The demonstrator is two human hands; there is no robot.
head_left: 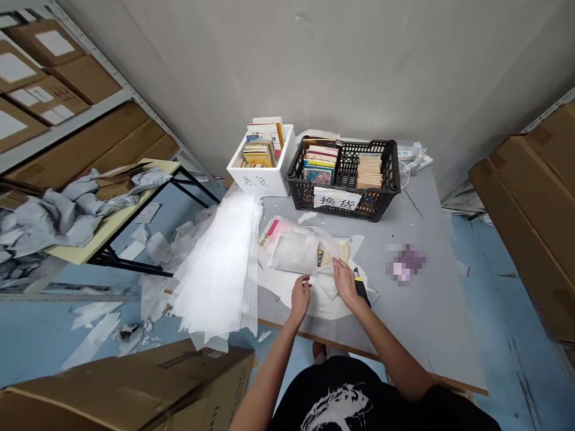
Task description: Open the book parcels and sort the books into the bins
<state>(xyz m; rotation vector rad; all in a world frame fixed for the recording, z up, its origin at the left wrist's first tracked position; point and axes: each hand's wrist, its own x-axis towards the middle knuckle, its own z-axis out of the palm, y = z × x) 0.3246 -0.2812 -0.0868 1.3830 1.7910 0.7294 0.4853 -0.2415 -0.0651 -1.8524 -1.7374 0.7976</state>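
Note:
On the table in front of me lies a flat packet in whitish translucent wrapping (294, 252). Beside it, to the right, a tan printed item (342, 251) shows partly through clear plastic film. My left hand (300, 296) hovers near the packet's lower edge, fingers loosely curled and apart, holding nothing visible. My right hand (345, 282) has its fingers stretched out against the film-covered item. A black and yellow tool (362, 290), perhaps a cutter, lies partly hidden by that hand. White sheeting (330, 302) spreads underneath, and a pink and white printed piece (274, 230) lies at the upper left.
A tall stack of white foam sleeves (220, 263) covers the table's left side. Behind stand a white box of books (260, 179) and a black crate (344, 200) of books. A power strip (415, 160) sits at the back right. Cardboard boxes (179, 383) flank the table.

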